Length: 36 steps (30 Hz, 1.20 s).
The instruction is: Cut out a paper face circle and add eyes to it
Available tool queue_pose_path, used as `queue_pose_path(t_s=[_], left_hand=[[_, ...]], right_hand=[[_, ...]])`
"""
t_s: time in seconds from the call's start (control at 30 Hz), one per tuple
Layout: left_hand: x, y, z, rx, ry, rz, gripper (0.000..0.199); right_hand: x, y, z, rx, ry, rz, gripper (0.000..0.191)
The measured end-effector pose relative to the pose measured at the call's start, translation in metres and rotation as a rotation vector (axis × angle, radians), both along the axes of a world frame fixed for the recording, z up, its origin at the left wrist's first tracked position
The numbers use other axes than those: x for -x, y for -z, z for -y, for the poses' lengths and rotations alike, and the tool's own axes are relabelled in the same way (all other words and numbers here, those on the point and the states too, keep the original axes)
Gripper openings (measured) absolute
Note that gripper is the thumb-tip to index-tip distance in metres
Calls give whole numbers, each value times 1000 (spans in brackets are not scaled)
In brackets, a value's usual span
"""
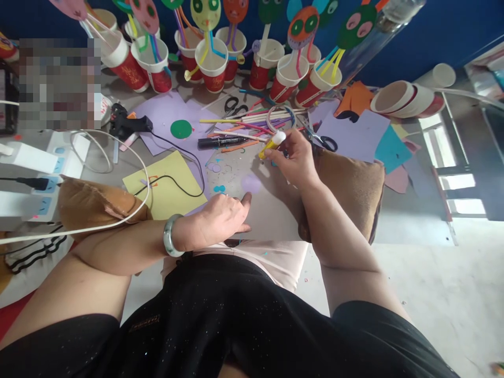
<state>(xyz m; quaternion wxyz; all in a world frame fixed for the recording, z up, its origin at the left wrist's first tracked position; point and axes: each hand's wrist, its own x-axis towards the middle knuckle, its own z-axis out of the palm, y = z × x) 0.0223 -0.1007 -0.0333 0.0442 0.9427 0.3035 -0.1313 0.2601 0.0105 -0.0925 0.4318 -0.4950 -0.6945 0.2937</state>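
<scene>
My right hand (297, 160) grips a small yellow and white glue stick (271, 145), tilted above the grey table. Below it, a pale purple paper circle (251, 183) lies flat on the tabletop. At the table's front edge my left hand (220, 218), with a bangle at the wrist, has its index finger and thumb apart. The index fingertip is close to the purple circle; whether it touches cannot be made out. Nothing shows in that hand. Small blue paper dots (219, 189) and thin paper scraps lie just beyond it.
Red and white paper cups (212, 68) with decorated paper faces line the back. A black marker (221, 142), scissors (325, 140), coloured sticks and purple paper (350, 134) crowd the middle and right. A glue gun (128, 123), yellow paper (169, 184) and power strip (51, 173) are left.
</scene>
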Motion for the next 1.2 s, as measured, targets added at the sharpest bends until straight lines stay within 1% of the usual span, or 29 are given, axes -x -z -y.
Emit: queue_pose_path(t_s=[0.1,0.2,0.27,0.33,0.43,0.53,0.6,0.77,0.9,0.97,1.0,1.07,1.13,1.2], left_hand=[[1,9,1,-49,-14,46,88],[2,16,2,-63,-13,68,87],[3,17,2,-77,2,68,87],[3,15,2,-80,13,62,88],[1,7,1,-36,5,25,88],[-2,-2,0,26,-19,-26,87],[-3,-5,-1,41,-30,-33,88],[-2,-4,-1,31,-17,-27,87],[1,-2,1,7,12,-17,87],[2,-2,2,-17,37,-8,86],[3,-3,2,-26,44,-5,85],[3,-6,2,-21,41,-21,86],[3,-9,2,3,50,-47,85],[4,-10,2,6,68,-40,83]], right_hand=[[5,4,0,-24,70,126,24],[8,9,-4,-49,112,163,22],[8,13,-7,-70,132,184,22],[8,15,-10,-87,142,217,23],[8,17,-13,-99,143,256,23],[10,17,-13,-114,183,250,20],[11,17,-13,-116,208,245,20],[10,18,-15,-66,187,266,22],[9,19,-16,-61,199,269,24],[9,20,-16,-57,188,264,29],[8,20,-16,-58,179,258,35],[8,19,-13,-90,176,231,49],[8,13,-7,-181,217,198,55],[11,4,3,-305,295,194,42]])
